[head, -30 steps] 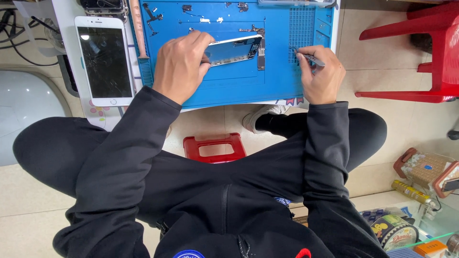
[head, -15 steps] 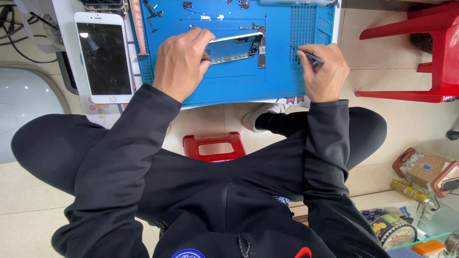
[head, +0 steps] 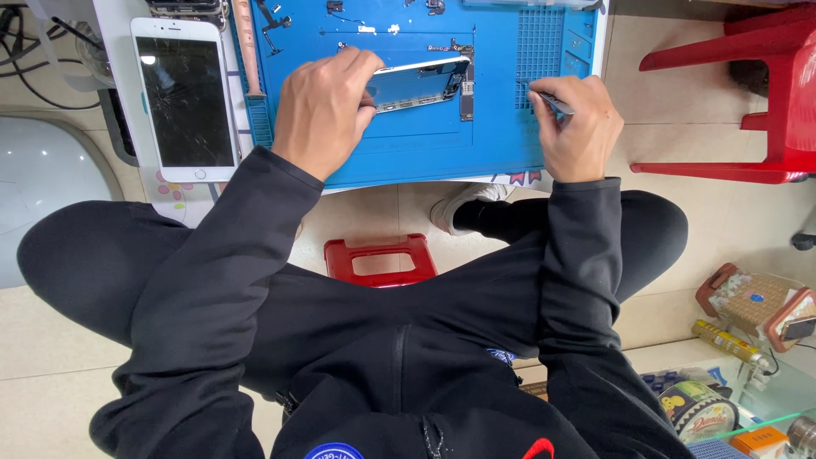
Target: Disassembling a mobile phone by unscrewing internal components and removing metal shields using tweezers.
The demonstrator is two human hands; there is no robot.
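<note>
At the far left of the table [head: 119,25] lies a white phone with a cracked screen [head: 185,100], just beside the blue work mat [head: 493,144]. My left hand [head: 323,110] has its fingers closed on the near edge of the opened phone body [head: 421,82], which rests on the mat. Further right, my right hand [head: 578,127] pinches a thin metal tool [head: 557,104], tip down on the mat.
</note>
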